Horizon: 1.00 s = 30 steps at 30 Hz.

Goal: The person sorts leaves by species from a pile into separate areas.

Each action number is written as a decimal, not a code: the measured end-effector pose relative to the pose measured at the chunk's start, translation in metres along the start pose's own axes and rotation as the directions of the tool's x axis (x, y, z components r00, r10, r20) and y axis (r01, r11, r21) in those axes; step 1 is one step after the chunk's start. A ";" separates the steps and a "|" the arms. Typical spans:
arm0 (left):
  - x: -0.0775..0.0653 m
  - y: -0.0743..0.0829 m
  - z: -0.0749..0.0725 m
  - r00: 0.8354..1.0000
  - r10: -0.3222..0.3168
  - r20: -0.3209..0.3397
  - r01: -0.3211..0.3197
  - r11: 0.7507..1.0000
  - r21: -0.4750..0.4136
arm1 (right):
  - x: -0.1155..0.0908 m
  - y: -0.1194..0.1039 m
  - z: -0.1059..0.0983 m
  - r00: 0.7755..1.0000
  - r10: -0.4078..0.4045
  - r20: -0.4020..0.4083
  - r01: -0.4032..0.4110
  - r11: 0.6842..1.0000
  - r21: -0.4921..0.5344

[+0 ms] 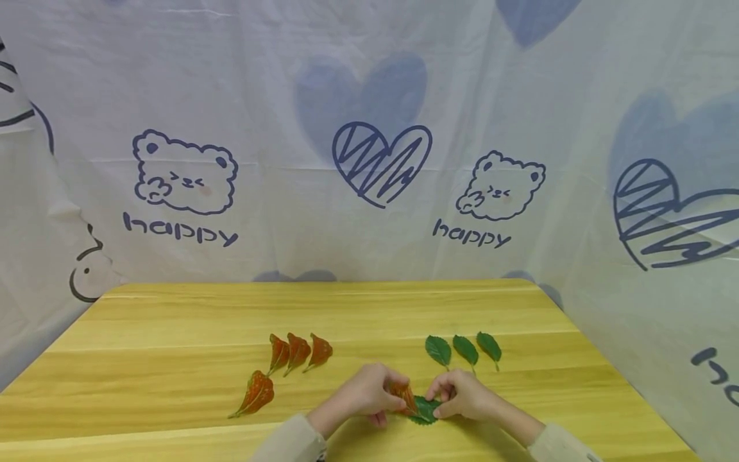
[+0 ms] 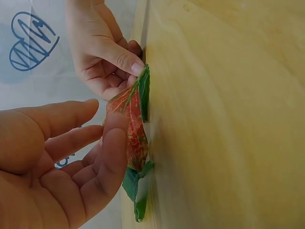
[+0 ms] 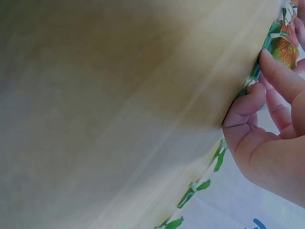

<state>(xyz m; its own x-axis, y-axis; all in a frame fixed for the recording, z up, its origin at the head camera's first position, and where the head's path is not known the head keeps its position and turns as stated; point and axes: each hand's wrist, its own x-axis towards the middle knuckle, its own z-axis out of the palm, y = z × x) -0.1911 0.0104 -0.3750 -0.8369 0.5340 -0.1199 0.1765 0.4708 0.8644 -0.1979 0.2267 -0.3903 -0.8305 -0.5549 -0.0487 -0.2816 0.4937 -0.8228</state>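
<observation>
A red-orange leaf (image 1: 406, 396) with pale veins stands tilted between the thumb and finger of my left hand (image 1: 369, 391), which pinches it near the table's front. A dark green leaf (image 1: 425, 412) lies right against it on the tabletop. The right hand (image 1: 466, 396) pinches the edge of this green leaf between thumb and bent finger. In the left wrist view, the red leaf (image 2: 134, 129) spans the space between both hands, its lower part partly behind the left fingers. My right fingers (image 3: 281, 78) press close to the wood in the right wrist view.
Three red leaves (image 1: 298, 351) form a row at the back left of the wooden table (image 1: 173, 321). A single red leaf (image 1: 256, 391) lies in front of them. Three green leaves (image 1: 465, 349) line up at the right, behind the right hand. A printed cloth (image 1: 277, 244) hangs behind.
</observation>
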 end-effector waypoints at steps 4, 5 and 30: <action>0.000 0.001 0.001 0.999 -0.032 0.023 0.031 0.999 0.024 | 0.000 -0.001 0.000 1.000 0.006 0.002 -0.006 1.000 -0.002; -0.001 0.001 0.001 0.999 -0.039 0.027 0.039 0.999 0.026 | 0.000 -0.001 0.000 1.000 0.004 0.002 -0.004 1.000 -0.003; -0.005 -0.006 0.000 0.992 -0.104 0.075 0.097 0.991 0.095 | 0.028 -0.013 -0.003 0.999 -0.003 -0.037 0.001 0.999 -0.033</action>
<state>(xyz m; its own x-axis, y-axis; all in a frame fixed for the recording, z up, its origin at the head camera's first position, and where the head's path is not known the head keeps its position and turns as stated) -0.1882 0.0053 -0.3797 -0.8095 0.5334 -0.2454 0.1432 0.5847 0.7985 -0.2192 0.2069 -0.3790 -0.8472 -0.5307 -0.0254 -0.2986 0.5150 -0.8035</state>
